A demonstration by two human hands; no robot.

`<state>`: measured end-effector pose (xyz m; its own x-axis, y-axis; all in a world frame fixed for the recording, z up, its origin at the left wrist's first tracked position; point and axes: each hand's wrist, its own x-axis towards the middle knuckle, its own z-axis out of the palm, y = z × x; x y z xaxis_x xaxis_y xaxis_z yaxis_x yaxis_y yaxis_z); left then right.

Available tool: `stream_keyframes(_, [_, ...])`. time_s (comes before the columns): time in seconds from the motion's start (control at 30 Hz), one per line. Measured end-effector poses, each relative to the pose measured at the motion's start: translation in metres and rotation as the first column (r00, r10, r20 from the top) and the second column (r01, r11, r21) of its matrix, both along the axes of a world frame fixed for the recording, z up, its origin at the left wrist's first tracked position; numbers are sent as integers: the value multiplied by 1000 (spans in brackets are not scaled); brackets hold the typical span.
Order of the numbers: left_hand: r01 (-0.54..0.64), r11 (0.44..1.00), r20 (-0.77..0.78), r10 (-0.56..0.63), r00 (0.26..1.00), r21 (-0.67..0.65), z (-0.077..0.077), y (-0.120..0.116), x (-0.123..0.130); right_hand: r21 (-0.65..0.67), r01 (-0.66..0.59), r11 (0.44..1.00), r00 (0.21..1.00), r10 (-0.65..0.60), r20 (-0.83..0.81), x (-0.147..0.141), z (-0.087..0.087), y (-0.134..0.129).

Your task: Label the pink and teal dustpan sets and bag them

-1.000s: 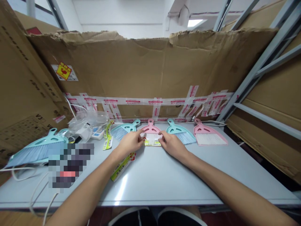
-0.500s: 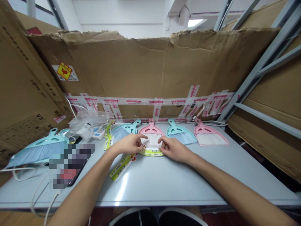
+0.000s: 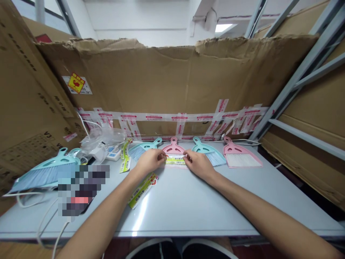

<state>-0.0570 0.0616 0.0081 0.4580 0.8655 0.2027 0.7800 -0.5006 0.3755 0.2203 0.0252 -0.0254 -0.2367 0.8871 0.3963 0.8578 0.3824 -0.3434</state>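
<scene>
Three teal dustpans (image 3: 61, 158) and two pink dustpans (image 3: 234, 146) make five, with five brushes (image 3: 239, 160): three blue-bristled, two white-bristled. At least three yellow-green labels (image 3: 175, 160) show; where they bunch at the left, the exact number cannot be told. There are one left hand (image 3: 150, 160), one right hand (image 3: 198, 163), one table (image 3: 205, 208) and one yellow sticker (image 3: 76, 83).

Bright ceiling light (image 3: 223, 27), streaky glare on tabletop (image 3: 210, 212), stretched edges

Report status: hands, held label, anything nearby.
Left hand, right hand gripping label by ends. Label overlaps left pink dustpan in view. Second label on table, nearer person.
</scene>
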Motion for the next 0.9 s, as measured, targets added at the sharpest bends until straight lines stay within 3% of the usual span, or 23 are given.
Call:
stream_keyframes(0.13, [-13,1000,-54,14,998,14,-1,-2,1,11,8,1000,991,-9,135,-4,1,-2])
stream_keyframes(0.33, [-232,947,7,236,972,223,15,-1,-17,92,-57,994,997,52,58,-3,4,-11])
stream_keyframes(0.5, [-411,893,-134,437,890,182,25,11,-53,107,-165,980,986,166,0,7,-2,-22])
stream_keyframes(0.63, [-473,868,-182,495,850,151,23,19,-70,107,-227,968,972,232,-42,16,-4,-25])
stream_keyframes(0.7, [-442,887,-156,459,874,134,22,21,-72,106,-248,963,965,255,-57,18,-3,-26])
stream_keyframes(0.77, [-321,945,-106,326,939,60,24,21,-70,105,-265,958,960,273,-68,18,-2,-25])
stream_keyframes(0.83, [-128,984,-51,122,991,-122,29,17,-67,98,-279,955,955,287,-78,17,-1,-25])
stream_keyframes(0.9, [46,937,-18,-56,998,-346,34,9,-62,90,-284,954,953,292,-86,16,-1,-25])
